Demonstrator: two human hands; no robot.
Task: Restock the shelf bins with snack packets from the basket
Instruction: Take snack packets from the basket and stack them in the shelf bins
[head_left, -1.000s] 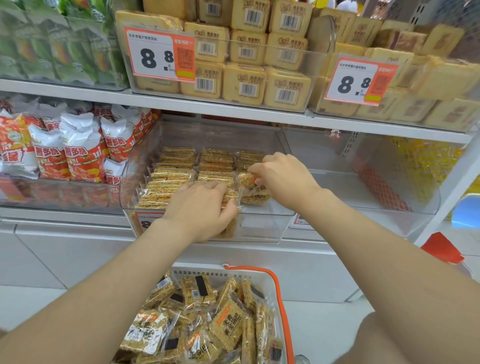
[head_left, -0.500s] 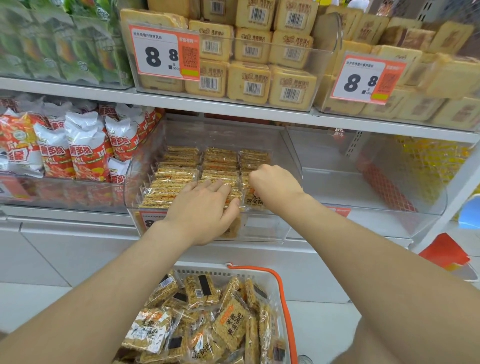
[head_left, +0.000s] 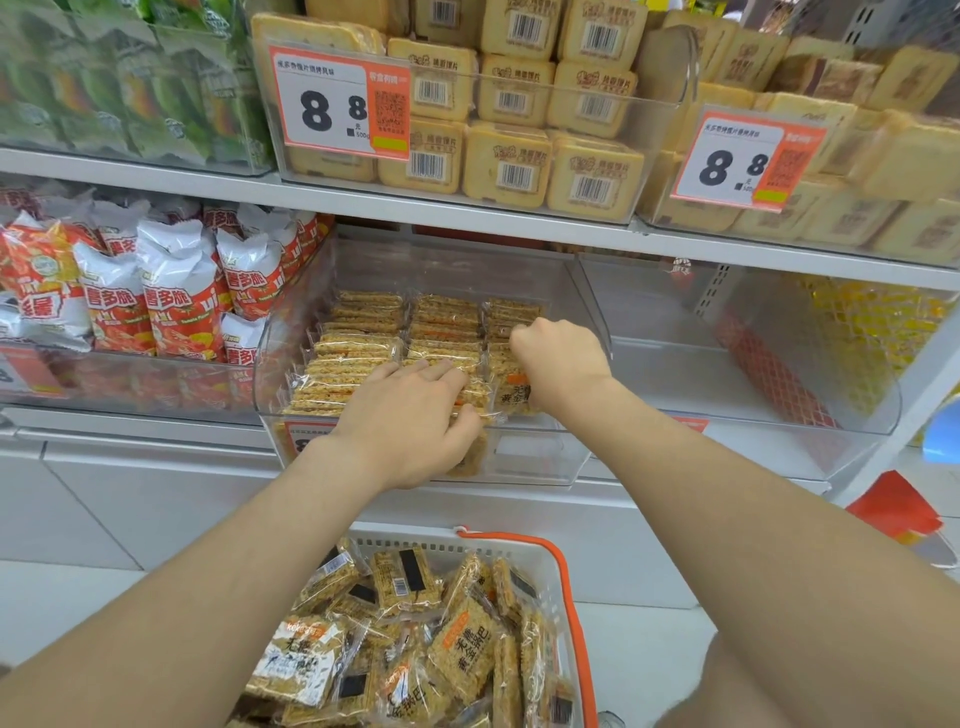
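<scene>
A clear shelf bin (head_left: 550, 457) on the middle shelf holds rows of golden crispy-rice snack packets (head_left: 363, 332) standing on edge. My left hand (head_left: 410, 421) lies flat over the front packets of the middle row, fingers straight, thumb at the bin's front wall. My right hand (head_left: 558, 364) is curled into the right-hand row, and a packet with an orange label (head_left: 511, 397) stands just below its knuckles; the fingertips are hidden. Below, a white basket with an orange handle (head_left: 566, 582) holds several loose snack packets (head_left: 462, 649).
A second clear bin (head_left: 753, 384) to the right holds nothing. Red-and-white chip bags (head_left: 171, 301) fill the bin on the left. The upper shelf carries yellow boxed snacks (head_left: 509, 161) and two 8.8 price tags (head_left: 340, 104). Pale floor lies beside the basket.
My right hand has pushed its packet down into the right-hand row and curled tighter. My left hand has stayed pressed on the front packets, shifting only slightly.
</scene>
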